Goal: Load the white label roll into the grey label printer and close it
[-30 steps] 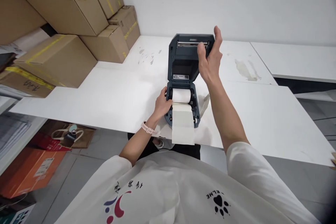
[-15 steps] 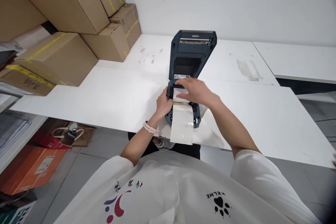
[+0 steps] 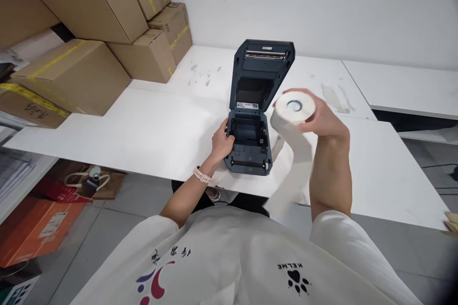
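Note:
A dark grey label printer (image 3: 250, 138) stands near the front edge of the white table (image 3: 150, 128), its lid tipped up and its paper bay empty. My left hand (image 3: 222, 142) grips the printer's left side. My right hand (image 3: 322, 116) holds a white paper roll (image 3: 294, 107) up to the right of the printer, the roll's end face turned toward me. A loose strip of paper hangs down from the roll, blurred, past the table edge.
Cardboard boxes (image 3: 75, 71) with yellow tape are stacked at the table's back left. A second white table (image 3: 404, 86) lies at the right. Under the table at the left sit an orange box (image 3: 32, 228) and a brown bag (image 3: 93, 183).
My right hand came down from the lid into the printer's bay, took the paper roll and lifted it out to the right. The paper tail left the printer. My left hand stayed.

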Demonstrator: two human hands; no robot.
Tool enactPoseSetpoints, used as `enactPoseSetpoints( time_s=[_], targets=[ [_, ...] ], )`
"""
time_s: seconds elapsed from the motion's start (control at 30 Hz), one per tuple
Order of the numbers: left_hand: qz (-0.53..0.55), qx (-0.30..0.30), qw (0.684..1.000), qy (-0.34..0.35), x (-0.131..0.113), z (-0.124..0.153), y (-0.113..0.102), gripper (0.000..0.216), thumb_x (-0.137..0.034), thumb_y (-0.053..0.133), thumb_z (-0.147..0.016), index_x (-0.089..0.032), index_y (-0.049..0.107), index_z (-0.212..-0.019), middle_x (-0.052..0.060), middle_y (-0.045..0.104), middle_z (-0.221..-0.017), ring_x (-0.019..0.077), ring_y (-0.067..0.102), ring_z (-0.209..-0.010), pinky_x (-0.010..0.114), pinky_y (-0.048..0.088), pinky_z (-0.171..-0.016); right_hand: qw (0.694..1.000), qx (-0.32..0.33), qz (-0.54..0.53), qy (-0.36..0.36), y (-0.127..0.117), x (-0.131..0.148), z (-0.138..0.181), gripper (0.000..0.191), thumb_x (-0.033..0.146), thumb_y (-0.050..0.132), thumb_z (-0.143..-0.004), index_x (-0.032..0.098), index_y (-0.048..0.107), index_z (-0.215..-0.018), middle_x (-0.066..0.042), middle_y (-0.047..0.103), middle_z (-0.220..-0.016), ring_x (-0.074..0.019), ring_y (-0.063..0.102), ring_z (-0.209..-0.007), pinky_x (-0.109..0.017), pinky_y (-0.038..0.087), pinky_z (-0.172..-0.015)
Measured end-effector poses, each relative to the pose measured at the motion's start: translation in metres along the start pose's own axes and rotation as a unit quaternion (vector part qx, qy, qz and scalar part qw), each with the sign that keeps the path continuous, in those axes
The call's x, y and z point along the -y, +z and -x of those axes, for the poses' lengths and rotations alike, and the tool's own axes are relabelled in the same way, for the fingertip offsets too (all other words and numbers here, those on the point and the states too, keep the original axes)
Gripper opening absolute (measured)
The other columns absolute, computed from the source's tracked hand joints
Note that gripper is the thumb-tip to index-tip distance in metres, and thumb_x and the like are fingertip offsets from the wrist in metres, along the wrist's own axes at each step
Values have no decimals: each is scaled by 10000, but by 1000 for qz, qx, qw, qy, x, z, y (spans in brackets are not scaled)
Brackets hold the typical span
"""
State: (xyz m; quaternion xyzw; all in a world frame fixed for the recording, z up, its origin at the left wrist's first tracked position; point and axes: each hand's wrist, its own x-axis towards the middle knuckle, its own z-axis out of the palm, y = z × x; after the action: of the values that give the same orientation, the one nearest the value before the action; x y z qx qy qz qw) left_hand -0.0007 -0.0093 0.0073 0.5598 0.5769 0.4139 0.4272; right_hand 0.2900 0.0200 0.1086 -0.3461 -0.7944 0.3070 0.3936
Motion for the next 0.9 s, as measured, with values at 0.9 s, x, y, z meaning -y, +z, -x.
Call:
enactPoseSetpoints(
  time_s=[0.9],
  targets=[
    [34, 17, 999, -9, -4, 4, 0, 876, -136, 564, -721, -229, 473, -1588, 86, 597, -1576, 335, 572, -1430, 508, 496, -1167, 943, -16, -178, 281, 21, -90, 109, 558, 549, 892, -745, 248, 739, -1189, -79, 778, -1136, -223, 716, -934, -396, 593, -866]
  ],
)
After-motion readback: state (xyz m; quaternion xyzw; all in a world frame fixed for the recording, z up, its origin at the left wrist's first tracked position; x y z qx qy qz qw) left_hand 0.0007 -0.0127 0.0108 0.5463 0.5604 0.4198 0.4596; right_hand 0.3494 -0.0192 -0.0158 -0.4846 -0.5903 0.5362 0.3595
